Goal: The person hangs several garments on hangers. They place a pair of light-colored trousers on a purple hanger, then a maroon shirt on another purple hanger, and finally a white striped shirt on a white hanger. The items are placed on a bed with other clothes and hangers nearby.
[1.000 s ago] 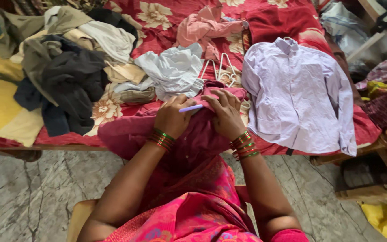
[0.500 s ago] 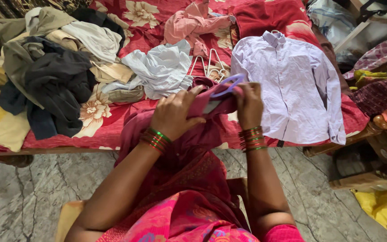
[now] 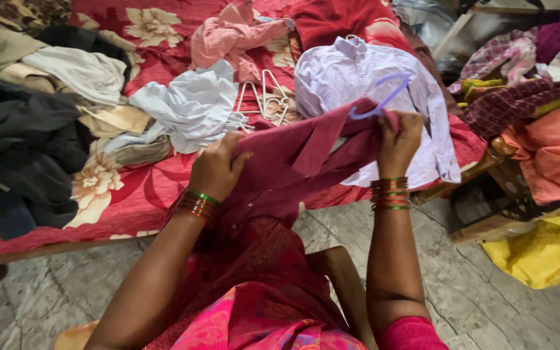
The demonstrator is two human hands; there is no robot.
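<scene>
Fingers (image 3: 402,124) of my right hand (image 3: 396,139) are closed on the collar end of the maroon shirt (image 3: 293,162), pinching it together with the lilac plastic hanger (image 3: 384,97) whose hook and one arm stick up above the cloth. My left hand (image 3: 215,170) is curled tight around the other shoulder of that shirt, holding it up over the edge of the bed (image 3: 46,246).

As I judge it, the hanger is partly inside the neck; one shoulder seems seated, while the side under my left hand is not yet pulled square and the rest of the shirt hangs loose toward my lap. Hanging it up is left to do.

Just beyond the maroon shirt lies a pale lilac shirt (image 3: 358,84), spread flat and buttoned on the red flowered bedspread (image 3: 118,188). To the left of the maroon shirt sit white wire hangers (image 3: 260,97), then a crumpled light blue shirt (image 3: 186,107), and farther left a heap of dark and beige clothes (image 3: 27,136). A pink garment (image 3: 228,35) lies behind those. Right of the maroon shirt, off the bed, more cloth is piled: checked, orange (image 3: 552,155) and yellow (image 3: 546,249).

I see no packages, labels or signs anywhere.
</scene>
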